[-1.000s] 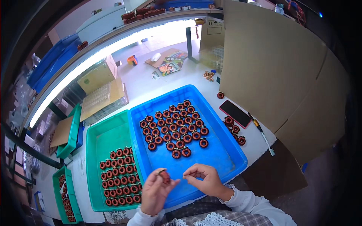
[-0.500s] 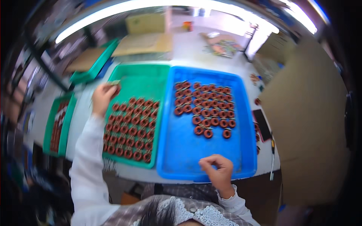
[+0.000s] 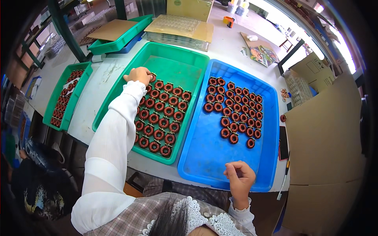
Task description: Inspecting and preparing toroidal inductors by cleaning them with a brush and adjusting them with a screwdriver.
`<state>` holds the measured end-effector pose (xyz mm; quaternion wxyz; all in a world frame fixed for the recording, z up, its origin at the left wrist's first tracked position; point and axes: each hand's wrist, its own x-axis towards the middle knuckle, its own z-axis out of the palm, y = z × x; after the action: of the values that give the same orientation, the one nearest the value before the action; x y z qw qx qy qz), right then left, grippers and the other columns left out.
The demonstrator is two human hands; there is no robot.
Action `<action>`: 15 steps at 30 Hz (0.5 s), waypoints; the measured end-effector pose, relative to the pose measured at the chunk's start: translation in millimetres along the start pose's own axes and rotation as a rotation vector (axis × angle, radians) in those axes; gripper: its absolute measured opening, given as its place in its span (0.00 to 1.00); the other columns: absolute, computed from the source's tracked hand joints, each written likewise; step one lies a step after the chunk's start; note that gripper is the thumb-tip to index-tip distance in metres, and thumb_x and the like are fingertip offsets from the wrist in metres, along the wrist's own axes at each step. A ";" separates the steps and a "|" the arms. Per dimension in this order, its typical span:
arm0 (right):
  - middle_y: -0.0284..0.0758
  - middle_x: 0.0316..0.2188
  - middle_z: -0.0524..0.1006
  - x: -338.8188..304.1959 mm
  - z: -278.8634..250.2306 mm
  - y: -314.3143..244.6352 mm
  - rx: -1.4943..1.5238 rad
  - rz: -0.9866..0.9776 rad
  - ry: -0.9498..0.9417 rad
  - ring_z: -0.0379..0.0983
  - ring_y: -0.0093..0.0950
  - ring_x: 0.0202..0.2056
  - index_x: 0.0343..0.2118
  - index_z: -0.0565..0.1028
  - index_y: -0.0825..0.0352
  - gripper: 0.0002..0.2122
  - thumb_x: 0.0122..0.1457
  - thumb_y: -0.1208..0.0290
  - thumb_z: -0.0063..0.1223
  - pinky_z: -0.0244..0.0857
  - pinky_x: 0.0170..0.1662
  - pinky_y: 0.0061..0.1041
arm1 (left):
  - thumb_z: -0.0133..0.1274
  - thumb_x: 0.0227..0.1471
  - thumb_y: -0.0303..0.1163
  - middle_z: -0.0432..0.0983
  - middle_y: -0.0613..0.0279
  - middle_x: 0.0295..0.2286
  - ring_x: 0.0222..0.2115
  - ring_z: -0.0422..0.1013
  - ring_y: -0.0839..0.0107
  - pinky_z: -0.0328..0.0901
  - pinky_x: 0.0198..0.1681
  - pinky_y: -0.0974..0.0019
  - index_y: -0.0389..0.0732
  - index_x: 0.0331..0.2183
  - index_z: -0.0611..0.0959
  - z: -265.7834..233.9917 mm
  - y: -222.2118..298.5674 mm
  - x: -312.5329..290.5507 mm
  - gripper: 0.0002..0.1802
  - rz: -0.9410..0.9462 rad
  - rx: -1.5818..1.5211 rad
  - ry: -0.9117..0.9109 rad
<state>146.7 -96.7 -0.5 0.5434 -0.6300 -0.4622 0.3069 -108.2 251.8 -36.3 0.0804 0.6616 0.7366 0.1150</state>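
My left hand reaches over the green tray, its fingers closed on a copper-wound ring coil at the far end of the coil rows. Below it in that tray lie rows of similar coils, some hidden behind my left sleeve. My right hand hovers above the near right part of the blue tray. Its fingers are curled with the thumb against them, and nothing shows in them. A cluster of coils lies in the far half of the blue tray.
A smaller green tray of coils stands at the left. Behind are a stacked green tray and a cardboard-topped stack. At right are a phone, a thin tool with a cable and a tall cardboard sheet.
The view has turned to the left. My left hand has moved from the green tray's left edge to the far end of the coil rows with its coil. My right hand stays over the blue tray.
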 end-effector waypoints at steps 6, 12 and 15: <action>0.32 0.17 0.73 1.9 -0.7 -1.0 0.020 0.014 -0.029 0.67 0.17 0.20 0.23 0.74 0.70 0.02 0.49 0.80 0.55 0.57 0.24 0.15 | 0.58 0.41 0.44 0.77 0.68 0.34 0.39 0.68 0.64 0.54 0.42 0.50 0.56 0.30 0.84 7.9 -5.4 5.9 0.10 0.001 0.078 -0.111; 0.32 0.17 0.73 3.8 0.4 -5.8 -0.008 -0.020 -0.049 0.66 0.17 0.19 0.23 0.74 0.70 0.02 0.49 0.79 0.55 0.58 0.23 0.16 | 0.52 0.47 0.40 0.73 0.66 0.38 0.43 0.65 0.64 0.60 0.43 0.53 0.53 0.39 0.79 -5.5 15.7 -19.7 0.14 0.290 0.294 0.057; 0.32 0.16 0.73 5.6 -0.9 -6.5 -0.041 -0.044 -0.057 0.66 0.18 0.19 0.22 0.75 0.70 0.02 0.48 0.79 0.55 0.58 0.24 0.16 | 0.55 0.43 0.32 0.75 0.64 0.33 0.35 0.69 0.64 0.63 0.38 0.60 0.46 0.31 0.80 -11.4 56.5 -39.8 0.08 0.768 -0.090 0.316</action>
<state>148.0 -92.0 6.6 0.5235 -0.6218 -0.4974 0.3031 -52.8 217.1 -11.0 -0.0536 0.8582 0.4339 0.2690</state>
